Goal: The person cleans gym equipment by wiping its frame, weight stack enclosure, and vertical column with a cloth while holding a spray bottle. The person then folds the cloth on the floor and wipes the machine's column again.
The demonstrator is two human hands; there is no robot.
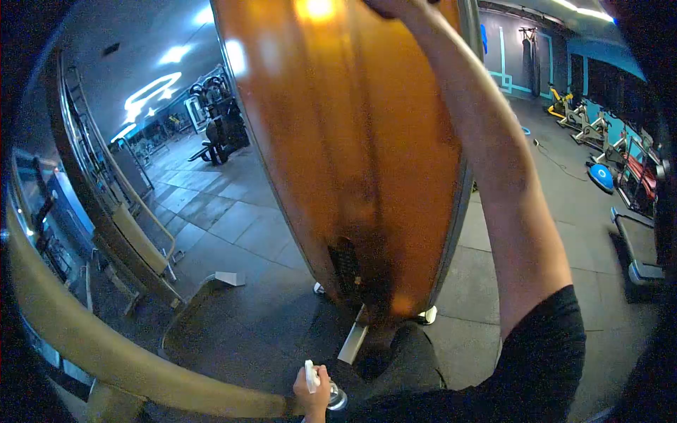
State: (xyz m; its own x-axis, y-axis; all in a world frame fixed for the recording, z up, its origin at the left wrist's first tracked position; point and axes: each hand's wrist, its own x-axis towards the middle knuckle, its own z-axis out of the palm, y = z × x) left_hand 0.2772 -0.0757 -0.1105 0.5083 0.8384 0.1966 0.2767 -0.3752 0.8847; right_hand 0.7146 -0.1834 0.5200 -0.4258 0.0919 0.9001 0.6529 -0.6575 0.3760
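My left hand (312, 392), low in the view, is closed round a spray bottle (310, 376). The bottle has a white trigger head, and part of its clear body shows beside the hand. My right arm reaches up along a tall, glossy orange panel (352, 134) on a gym machine. At the top edge, my right hand (403, 5) is close to the panel's upper part. A dark shape shows by that hand, but the frame cuts off its fingers, so I cannot tell what it is.
A padded beam (155, 363) curves across the lower left. A metal foot bar (354, 342) juts from the panel's base. Machines (215, 120) stand at the back left. Exercise bikes (591, 130), a blue balance trainer (601, 176) and a bench-like platform (638, 243) are on the right.
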